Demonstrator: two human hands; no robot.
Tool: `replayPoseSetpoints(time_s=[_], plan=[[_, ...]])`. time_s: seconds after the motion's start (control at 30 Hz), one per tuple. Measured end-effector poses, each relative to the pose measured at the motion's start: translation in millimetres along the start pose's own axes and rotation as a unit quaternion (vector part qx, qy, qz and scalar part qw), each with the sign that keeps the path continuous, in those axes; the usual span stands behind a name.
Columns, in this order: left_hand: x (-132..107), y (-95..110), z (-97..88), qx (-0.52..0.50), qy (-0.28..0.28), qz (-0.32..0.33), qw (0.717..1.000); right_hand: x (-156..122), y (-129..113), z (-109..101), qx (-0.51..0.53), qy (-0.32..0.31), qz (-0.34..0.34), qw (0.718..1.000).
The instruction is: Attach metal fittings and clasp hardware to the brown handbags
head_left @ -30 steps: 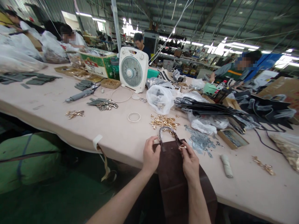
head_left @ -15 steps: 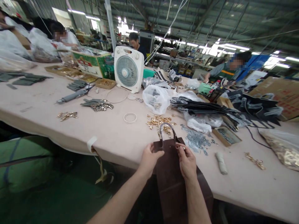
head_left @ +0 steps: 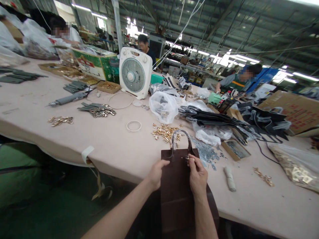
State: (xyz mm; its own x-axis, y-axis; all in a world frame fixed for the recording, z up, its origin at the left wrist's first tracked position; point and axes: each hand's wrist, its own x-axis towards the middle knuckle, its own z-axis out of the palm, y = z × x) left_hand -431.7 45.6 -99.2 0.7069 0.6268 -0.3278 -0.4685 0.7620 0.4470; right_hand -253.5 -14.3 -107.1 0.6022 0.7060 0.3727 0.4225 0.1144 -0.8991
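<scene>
A dark brown bag panel (head_left: 177,192) with a looped handle (head_left: 179,132) hangs over the table's front edge. My left hand (head_left: 157,172) grips its left edge near the top, thumb on the front face and the other fingers behind. At the upper right of the panel, my right hand (head_left: 198,172) pinches a small gold metal fitting (head_left: 187,158) against the front, just below the handle's right end. Its exact shape is hard to make out. Beyond the handle lies a pile of gold fittings (head_left: 165,131), and to its right are flat grey metal pieces (head_left: 206,152).
A white box fan (head_left: 136,73) stands at the back. Left on the table (head_left: 109,142) are a grey hand tool (head_left: 67,99) and grey straps with clasps (head_left: 96,109). Stacked black bag parts (head_left: 211,117), a cloth roll (head_left: 229,179) and a bag of fittings (head_left: 295,167) lie right. Co-workers sit beyond.
The view has shifted slightly to the right. The bag panel now hangs straighter, and the gold fitting in my right hand has come against its front, near the handle's right end.
</scene>
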Motion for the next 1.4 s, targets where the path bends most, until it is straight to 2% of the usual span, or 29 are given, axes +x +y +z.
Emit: replayPoseSetpoints(time_s=[0.1,0.23,0.6,0.93,1.07,1.2,1.4], plan=[[0.8,2.5,-1.3,-0.016,-0.018,-0.040,0.999,7.3,-2.2,-2.2,-0.020,-0.001,-0.006,1.000],[4.2,4.1,-2.5,-0.022,-0.029,-0.050,0.998,11.3,1.3,-2.7,-0.030,-0.027,0.001,0.999],[4.4,8.4,6.0,-0.012,0.019,-0.055,0.998,8.7,1.6,0.3,-0.037,-0.005,-0.011,0.999],[4.4,8.5,8.7,-0.001,0.028,-0.061,0.998,11.5,12.8,1.5,-0.052,-0.040,-0.001,0.998],[6.0,8.1,8.3,-0.010,0.050,-0.053,0.997,13.3,15.0,1.5,-0.068,-0.064,-0.006,0.996],[7.5,8.4,8.6,-0.014,0.054,-0.064,0.996,14.4,15.3,-1.1,-0.093,-0.099,-0.032,0.990],[7.3,9.4,10.1,-0.020,0.060,-0.061,0.996,14.0,12.2,-7.1,-0.137,-0.133,-0.126,0.974]])
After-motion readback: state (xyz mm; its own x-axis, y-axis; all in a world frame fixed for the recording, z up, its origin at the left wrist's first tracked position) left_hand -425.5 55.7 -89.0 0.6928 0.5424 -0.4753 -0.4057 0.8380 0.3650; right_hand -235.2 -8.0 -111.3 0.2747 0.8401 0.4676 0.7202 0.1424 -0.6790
